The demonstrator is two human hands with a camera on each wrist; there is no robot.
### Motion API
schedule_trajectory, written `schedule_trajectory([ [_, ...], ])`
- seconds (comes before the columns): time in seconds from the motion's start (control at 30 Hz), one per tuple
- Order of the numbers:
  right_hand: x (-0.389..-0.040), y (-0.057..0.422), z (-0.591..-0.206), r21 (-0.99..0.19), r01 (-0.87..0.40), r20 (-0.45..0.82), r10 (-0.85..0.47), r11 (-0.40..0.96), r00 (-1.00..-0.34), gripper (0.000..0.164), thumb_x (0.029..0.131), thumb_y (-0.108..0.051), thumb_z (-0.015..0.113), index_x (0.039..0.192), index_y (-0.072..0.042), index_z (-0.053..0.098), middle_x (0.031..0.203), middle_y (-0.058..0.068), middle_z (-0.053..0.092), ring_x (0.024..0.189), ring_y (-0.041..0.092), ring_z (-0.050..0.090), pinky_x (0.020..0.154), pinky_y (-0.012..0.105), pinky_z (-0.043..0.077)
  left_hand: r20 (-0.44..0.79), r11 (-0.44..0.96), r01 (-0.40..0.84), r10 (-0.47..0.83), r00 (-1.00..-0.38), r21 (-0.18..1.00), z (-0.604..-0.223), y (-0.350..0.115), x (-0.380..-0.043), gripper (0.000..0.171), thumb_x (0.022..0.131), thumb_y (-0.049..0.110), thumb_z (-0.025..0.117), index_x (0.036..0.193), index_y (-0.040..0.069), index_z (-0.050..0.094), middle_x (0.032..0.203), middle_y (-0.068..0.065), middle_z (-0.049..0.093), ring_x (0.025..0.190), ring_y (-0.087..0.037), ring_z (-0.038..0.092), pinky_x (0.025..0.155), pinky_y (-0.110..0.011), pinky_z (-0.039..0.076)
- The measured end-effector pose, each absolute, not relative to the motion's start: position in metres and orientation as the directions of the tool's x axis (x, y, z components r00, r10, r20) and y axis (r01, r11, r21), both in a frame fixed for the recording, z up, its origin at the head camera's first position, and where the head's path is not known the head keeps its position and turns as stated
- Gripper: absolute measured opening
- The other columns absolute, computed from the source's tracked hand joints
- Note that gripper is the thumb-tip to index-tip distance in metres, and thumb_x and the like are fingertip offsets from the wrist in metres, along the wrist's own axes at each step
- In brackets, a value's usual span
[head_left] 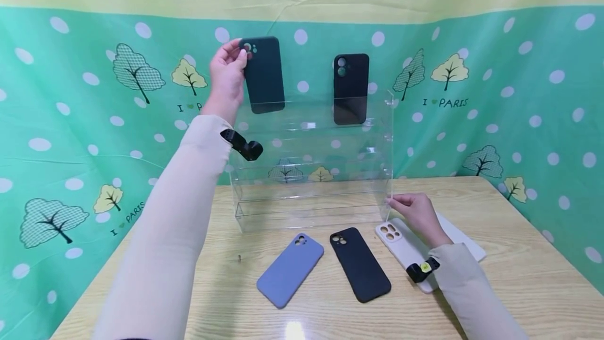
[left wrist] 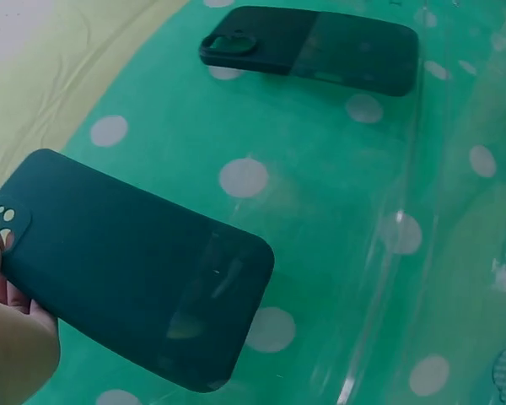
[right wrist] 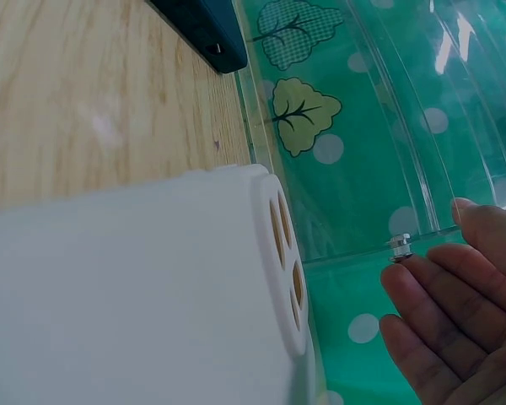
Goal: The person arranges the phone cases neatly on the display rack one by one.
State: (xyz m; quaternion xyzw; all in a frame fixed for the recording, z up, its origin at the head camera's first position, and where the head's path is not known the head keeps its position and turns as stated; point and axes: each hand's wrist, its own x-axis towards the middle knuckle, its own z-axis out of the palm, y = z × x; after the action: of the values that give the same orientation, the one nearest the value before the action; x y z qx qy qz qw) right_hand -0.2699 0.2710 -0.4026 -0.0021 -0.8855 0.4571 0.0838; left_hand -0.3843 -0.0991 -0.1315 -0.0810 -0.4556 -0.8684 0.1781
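My left hand [head_left: 225, 75] pinches a dark green phone case [head_left: 264, 75] by its camera-cutout corner, thumb in front and fingers behind. The lower end of this case sits behind the front lip of the top tier of a clear acrylic display rack [head_left: 309, 197]. Along the same tier, to the right, a black phone case [head_left: 351, 70] stands upright. My right hand [head_left: 417, 216] grips the rack's right side panel low down, thumb and fingers on either side of its edge, close to a small metal fastener [right wrist: 399, 246].
On the wooden table [head_left: 212, 287] before the rack lie a blue-grey phone case [head_left: 290, 272], a black phone case [head_left: 360, 266] and a white phone case [head_left: 401, 251]. Another white case [head_left: 462, 237] lies partly under the right forearm. A patterned green curtain [head_left: 71, 135] hangs behind.
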Motion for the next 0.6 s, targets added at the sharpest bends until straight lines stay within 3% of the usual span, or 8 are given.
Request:
schedule_trajectory([
  [0.1,-0.270,0.271,-0.403,-0.811,-0.069,0.143,0.082,0.581,-0.986,0.038,0.090,-0.033,0.064,0.109,-0.001,0.068,0.109,0.016,0.068,0.107,0.030,0.060,0.084,0.033,0.052,0.287,-0.506,0.365,-0.228,-0.930,0.781,-0.136,-0.099,-0.385,0.017,0.089,-0.009,0.056,0.093,0.006,0.064,0.091,-0.005,0.063,0.083,-0.015,0.059,0.075,-0.019,0.052],
  [0.33,-0.270,0.272,-0.403,-0.816,-0.075,0.145,0.078,0.573,-0.986,0.034,0.091,-0.028,0.063,0.110,0.000,0.067,0.109,0.018,0.067,0.108,0.032,0.060,0.090,0.044,0.050,0.241,-0.452,0.308,-0.200,-0.950,0.837,-0.146,-0.097,-0.382,0.016,0.090,-0.004,0.057,0.097,0.009,0.064,0.097,-0.004,0.064,0.091,-0.015,0.060,0.079,-0.021,0.050],
  [0.6,-0.269,0.270,-0.401,-0.812,-0.069,0.142,0.080,0.579,-0.987,0.036,0.091,-0.031,0.063,0.110,0.000,0.068,0.110,0.017,0.067,0.109,0.032,0.059,0.089,0.042,0.050,0.210,-0.387,0.267,-0.185,-0.960,0.882,-0.158,-0.100,-0.385,0.015,0.091,0.000,0.057,0.098,0.011,0.063,0.099,-0.003,0.064,0.095,-0.015,0.060,0.077,-0.023,0.047],
])
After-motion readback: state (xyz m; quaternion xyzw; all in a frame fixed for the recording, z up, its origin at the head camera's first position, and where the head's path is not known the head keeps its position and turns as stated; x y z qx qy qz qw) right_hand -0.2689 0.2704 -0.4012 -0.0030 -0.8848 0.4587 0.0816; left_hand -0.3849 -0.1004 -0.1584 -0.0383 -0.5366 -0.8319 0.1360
